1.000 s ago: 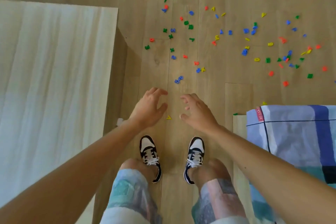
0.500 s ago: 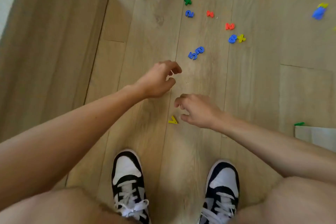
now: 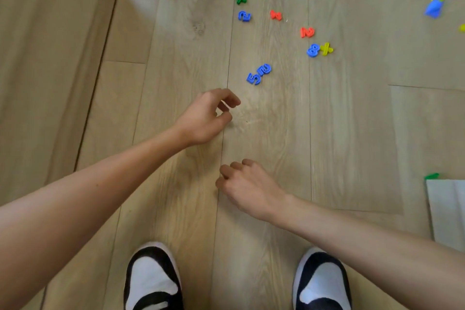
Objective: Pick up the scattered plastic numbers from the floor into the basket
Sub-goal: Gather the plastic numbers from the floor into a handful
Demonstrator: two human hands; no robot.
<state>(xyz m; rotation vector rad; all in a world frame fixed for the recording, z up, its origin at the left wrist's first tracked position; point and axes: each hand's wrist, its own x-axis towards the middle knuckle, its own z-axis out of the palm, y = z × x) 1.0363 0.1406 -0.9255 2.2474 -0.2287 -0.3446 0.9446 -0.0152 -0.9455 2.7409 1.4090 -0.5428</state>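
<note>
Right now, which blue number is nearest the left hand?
The blue 5, just beyond the left hand; the blue piece touching it and the blue 8 lie farther off.

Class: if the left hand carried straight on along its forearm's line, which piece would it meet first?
Probably the blue 5, just beyond the left hand; the hand's height above the floor is unclear.

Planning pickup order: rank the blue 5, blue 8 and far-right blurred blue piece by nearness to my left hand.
1. blue 5, just ahead-right of the left hand.
2. blue 8, farther right.
3. blurred blue piece, top-right edge.
</note>
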